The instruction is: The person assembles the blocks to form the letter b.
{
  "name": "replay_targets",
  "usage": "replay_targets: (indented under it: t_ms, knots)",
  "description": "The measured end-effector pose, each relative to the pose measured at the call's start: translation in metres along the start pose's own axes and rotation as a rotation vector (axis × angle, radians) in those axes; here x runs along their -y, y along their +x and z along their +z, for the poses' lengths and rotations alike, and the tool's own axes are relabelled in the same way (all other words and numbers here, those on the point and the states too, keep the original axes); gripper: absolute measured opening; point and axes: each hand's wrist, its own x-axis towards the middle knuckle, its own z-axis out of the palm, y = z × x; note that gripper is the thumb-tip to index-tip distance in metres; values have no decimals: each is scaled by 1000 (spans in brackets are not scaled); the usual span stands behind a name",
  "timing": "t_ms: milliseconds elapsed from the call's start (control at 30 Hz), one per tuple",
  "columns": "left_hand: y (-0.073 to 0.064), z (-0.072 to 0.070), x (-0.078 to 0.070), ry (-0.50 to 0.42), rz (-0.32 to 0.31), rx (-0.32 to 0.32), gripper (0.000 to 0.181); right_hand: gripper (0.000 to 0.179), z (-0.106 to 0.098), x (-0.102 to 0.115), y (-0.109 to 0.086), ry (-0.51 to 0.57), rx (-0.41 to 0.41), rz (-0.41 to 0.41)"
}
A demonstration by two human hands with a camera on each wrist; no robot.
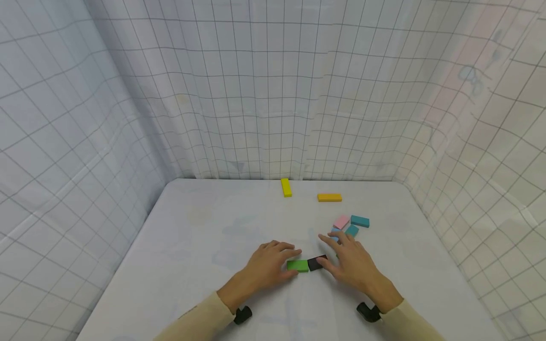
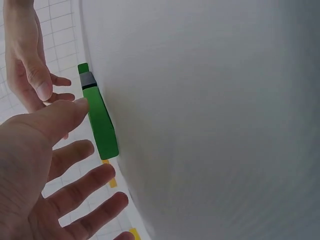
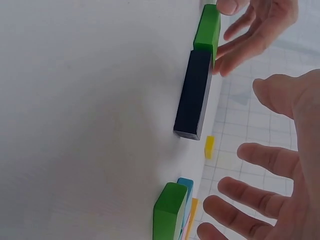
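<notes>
A green block [image 1: 297, 265] and a black block [image 1: 317, 263] lie end to end on the white table. My left hand [image 1: 269, 263] is around the left end of the green block, fingers spread; in the left wrist view its thumb tip overlaps the block's edge. Over the right part of the black block is my right hand [image 1: 351, 262], fingers apart and nothing between them. In the right wrist view a gap shows between its thumb and the black block [image 3: 193, 95]. A second green block [image 3: 169, 212] lies near the right fingers, mostly hidden under that hand in the head view.
Beyond my right hand lie a pink block [image 1: 341, 221], two teal blocks, one farther right [image 1: 360, 221], and a partly hidden light blue block [image 1: 335, 230]. Farther back are a yellow block [image 1: 286, 187] and an orange block [image 1: 330, 197]. Gridded white curtains [image 1: 273, 94] enclose the table.
</notes>
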Motion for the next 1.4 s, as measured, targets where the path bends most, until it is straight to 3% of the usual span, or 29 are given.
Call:
replay_targets:
  t_ms: [333, 900, 1400]
  knots:
    - [0, -4, -6, -24, 67, -48, 36, 59, 2, 2, -7, 39, 5, -9]
    - [1, -6, -7, -125, 5, -24, 36, 54, 2, 5, -14, 126, 101, 57]
    - [-3, -7, 1, -216, -56, -13, 39, 45, 2, 6, -15, 242, 95, -16]
